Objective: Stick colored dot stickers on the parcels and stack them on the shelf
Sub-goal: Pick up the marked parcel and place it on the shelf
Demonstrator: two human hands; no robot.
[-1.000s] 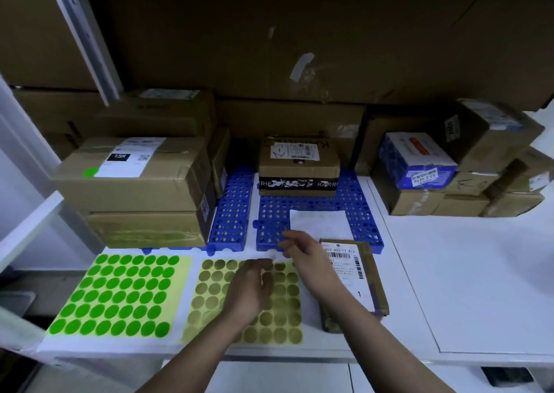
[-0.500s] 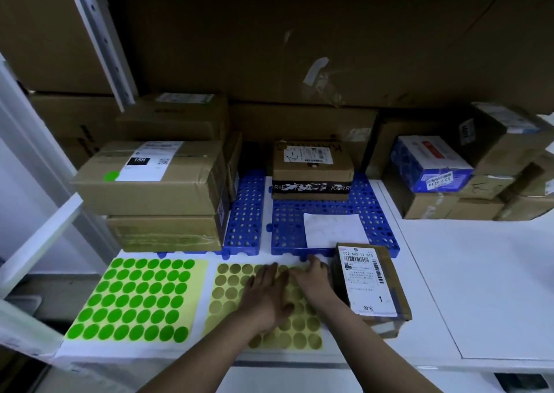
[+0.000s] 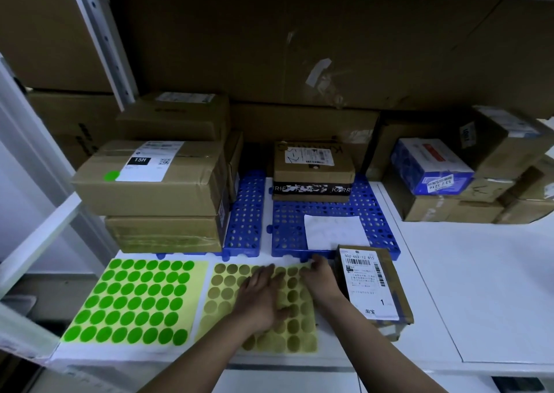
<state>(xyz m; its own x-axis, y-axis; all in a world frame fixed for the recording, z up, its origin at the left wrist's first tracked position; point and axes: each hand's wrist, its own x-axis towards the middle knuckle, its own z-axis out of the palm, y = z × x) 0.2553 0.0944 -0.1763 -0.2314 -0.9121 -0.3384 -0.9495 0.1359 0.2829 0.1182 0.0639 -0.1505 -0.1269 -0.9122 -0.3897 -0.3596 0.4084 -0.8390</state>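
L hand (image 3: pixel 263 296) flat, fingers spread, pinning olive dot sheet (image 3: pixel 260 305) lower-center. R hand (image 3: pixel 322 278) pinching at sheet's top edge; can't tell if dot's lifted. Parcel (image 3: pixel 373 287) just right. Risk: sheet lifts w/ dot, or dot curls, sticks to fingers.

Green dot sheet (image 3: pixel 132 301), olive dot sheet (image 3: pixel 263 305)

We look down from head height, close over our hands (image 3: pixel 287 290) toward the shelf (image 3: pixel 479 272) ahead.
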